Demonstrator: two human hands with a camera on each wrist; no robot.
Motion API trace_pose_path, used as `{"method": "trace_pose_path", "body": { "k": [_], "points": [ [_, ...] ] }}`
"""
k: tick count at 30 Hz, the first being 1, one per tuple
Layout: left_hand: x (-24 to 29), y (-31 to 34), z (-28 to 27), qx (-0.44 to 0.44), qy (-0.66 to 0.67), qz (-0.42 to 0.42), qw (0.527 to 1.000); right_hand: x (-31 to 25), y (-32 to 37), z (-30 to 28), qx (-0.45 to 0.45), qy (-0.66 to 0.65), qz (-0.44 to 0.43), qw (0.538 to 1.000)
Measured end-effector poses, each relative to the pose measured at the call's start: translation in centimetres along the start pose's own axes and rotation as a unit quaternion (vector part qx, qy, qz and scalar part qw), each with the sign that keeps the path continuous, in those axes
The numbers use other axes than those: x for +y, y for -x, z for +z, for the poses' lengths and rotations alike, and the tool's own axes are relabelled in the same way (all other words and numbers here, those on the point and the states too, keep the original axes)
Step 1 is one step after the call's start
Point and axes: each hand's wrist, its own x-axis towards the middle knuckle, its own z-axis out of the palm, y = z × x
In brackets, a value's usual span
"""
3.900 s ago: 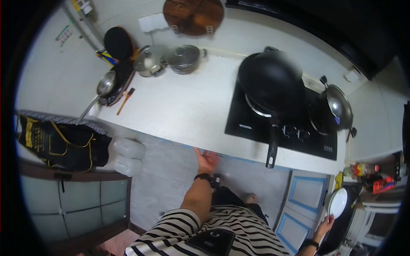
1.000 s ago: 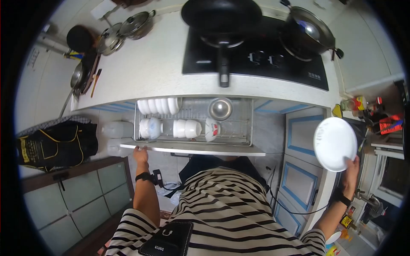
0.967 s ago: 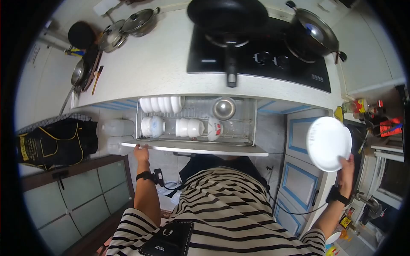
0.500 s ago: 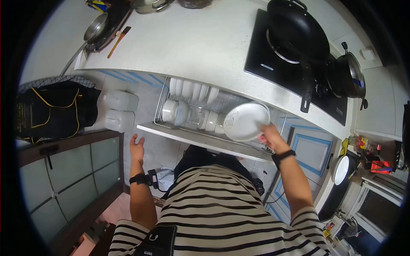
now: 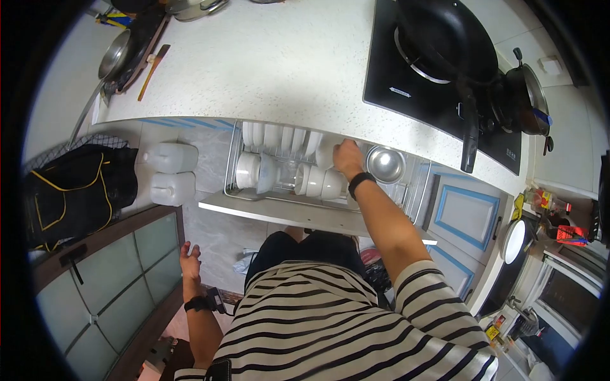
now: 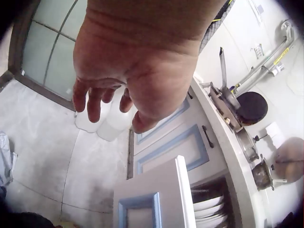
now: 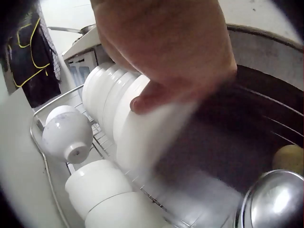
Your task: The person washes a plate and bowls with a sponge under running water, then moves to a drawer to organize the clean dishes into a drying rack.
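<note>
My right hand point(image 5: 347, 159) reaches into the pulled-out drawer point(image 5: 273, 213) and grips a white plate point(image 7: 147, 128) by its upper edge. The plate stands on edge at the right end of a row of white plates point(image 5: 273, 135) in the wire rack, with my thumb against its face in the right wrist view. In front of that row sit white bowls point(image 5: 313, 181) on their sides, and a patterned bowl point(image 7: 69, 135). A shiny metal bowl point(image 5: 386, 165) lies right of my hand. My left hand point(image 5: 190, 260) hangs in the air left of the drawer, fingers loosely spread, holding nothing.
Above the drawer runs the white countertop point(image 5: 273, 70), with a black wok point(image 5: 445, 44) on the stove, its handle jutting past the front edge. Plastic jugs point(image 5: 173, 173) stand on the floor at left. Another white plate point(image 5: 513, 242) is at far right.
My right hand has brought the plate from the right side over the drawer, turned it upright and lowered it beside the row. My left hand has left the drawer front and dropped back.
</note>
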Motion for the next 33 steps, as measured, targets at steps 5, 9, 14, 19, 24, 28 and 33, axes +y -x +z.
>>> {"method": "trace_pose_path", "body": {
  "k": [5,9,14,19,24,28,33],
  "points": [
    [-1.6,-0.6,-0.8,-0.029,-0.02,-0.021,0.999,-1.3,-2.5,1.4,-0.085,0.105,-0.063,0.989],
    [-1.9,-0.2,-1.1,-0.026,-0.05,-0.034,0.998,-2.8,-3.3,3.1,0.017,-0.002,-0.088,0.996],
    [-1.7,0.9,-1.7,-0.032,-0.056,-0.036,0.997,-2.8,-4.7,4.1,-0.075,0.021,-0.077,0.994],
    [-1.1,1.0,-1.2,-0.035,-0.028,-0.038,0.998,-0.9,-4.8,3.4,-0.066,-0.02,-0.133,0.989],
    [1.8,0.5,1.6,-0.057,-0.044,-0.025,0.997,1.9,-1.7,0.5,-0.151,-0.078,-0.08,0.982],
    [4.3,-1.0,5.7,-0.086,-0.057,0.035,0.994,8.6,3.1,-6.4,-0.305,-0.084,-0.18,0.931],
    [8.2,0.1,13.0,-0.088,-0.113,0.142,0.979,21.3,11.3,-19.2,-0.165,-0.418,0.057,0.891]
  ]
}}
